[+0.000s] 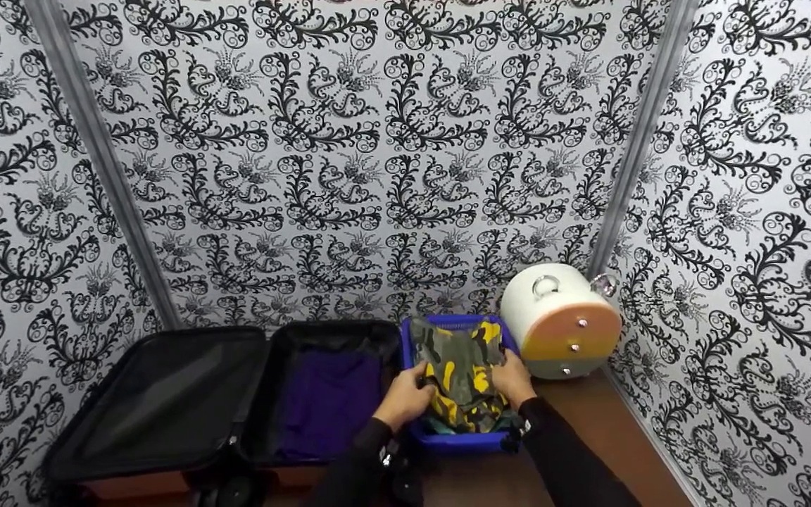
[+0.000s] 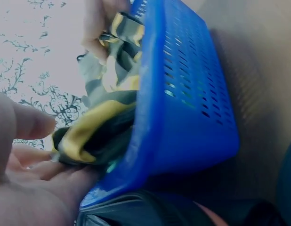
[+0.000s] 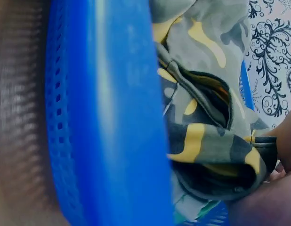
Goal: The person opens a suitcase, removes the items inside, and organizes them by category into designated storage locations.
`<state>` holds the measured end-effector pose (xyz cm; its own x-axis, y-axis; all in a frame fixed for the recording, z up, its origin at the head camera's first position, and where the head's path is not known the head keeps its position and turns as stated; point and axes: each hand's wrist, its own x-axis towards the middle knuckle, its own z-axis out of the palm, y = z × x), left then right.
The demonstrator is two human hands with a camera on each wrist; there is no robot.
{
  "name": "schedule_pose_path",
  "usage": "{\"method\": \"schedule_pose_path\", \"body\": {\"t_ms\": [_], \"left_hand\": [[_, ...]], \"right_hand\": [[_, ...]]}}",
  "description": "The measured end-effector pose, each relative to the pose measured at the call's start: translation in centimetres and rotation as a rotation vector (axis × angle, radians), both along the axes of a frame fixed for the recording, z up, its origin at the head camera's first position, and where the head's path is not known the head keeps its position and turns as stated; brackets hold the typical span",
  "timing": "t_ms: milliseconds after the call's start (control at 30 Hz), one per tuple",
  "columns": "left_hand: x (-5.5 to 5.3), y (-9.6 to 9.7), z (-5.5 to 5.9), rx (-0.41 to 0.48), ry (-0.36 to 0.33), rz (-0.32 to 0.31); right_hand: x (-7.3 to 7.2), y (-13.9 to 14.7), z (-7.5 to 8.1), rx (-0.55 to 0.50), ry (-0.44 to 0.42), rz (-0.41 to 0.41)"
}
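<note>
Camouflage trousers [image 1: 458,370] in grey, green and yellow lie bunched in a blue plastic basket [image 1: 462,441]. My left hand [image 1: 405,398] holds their left edge; in the left wrist view its fingers [image 2: 65,181] run under the fabric, with the thumb close above. At the opposite edge my right hand [image 1: 513,380] grips the cloth; the right wrist view shows the hand [image 3: 265,202] by an open fold, most fingers hidden. A slanted pocket opening shows there. Green cloth [image 3: 195,209] peeks out beneath the trousers.
Left of the basket lies an open black suitcase [image 1: 166,394], purple cloth [image 1: 331,398] in its right half. A white drum-shaped case [image 1: 539,296] with an orange, yellow and grey front stands to the right on the brown surface [image 1: 574,415]. Patterned walls enclose the back and sides.
</note>
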<state>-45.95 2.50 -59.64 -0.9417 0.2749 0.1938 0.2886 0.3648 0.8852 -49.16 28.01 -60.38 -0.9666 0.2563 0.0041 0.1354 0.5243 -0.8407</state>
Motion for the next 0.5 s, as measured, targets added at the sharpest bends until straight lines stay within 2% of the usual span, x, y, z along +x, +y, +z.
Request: {"method": "schedule_pose_path", "body": {"t_ms": [100,200,300,400,433,467,500], "left_hand": [[0.5,0.2,0.3,-0.022,-0.008,-0.012],[0.7,0.0,0.1,-0.066,0.001,-0.006],[0.7,-0.6,0.4,-0.117,0.043,0.08],[0.2,-1.7,0.7,-0.144,0.078,0.184],[0.0,-2.2,0.9,-0.142,0.086,0.201],[-0.8,-2.8,0.2,-0.132,0.123,0.205],[-1.1,-3.3,0.0,-0.124,0.126,0.2]], "right_hand": [[-0.1,-0.1,0.3,0.072,0.006,-0.03],[-0.1,-0.2,0.5,0.136,0.011,-0.077],[0.2,-0.5,0.9,0.19,-0.011,-0.085],[0.6,-1.3,1.6,0.273,0.004,-0.087],[0.7,-1.6,2.0,0.296,0.016,-0.089],[0.9,-2.0,2.3,0.316,0.041,-0.098],[1.0,-2.3,2.5,0.339,0.081,-0.109]]}}
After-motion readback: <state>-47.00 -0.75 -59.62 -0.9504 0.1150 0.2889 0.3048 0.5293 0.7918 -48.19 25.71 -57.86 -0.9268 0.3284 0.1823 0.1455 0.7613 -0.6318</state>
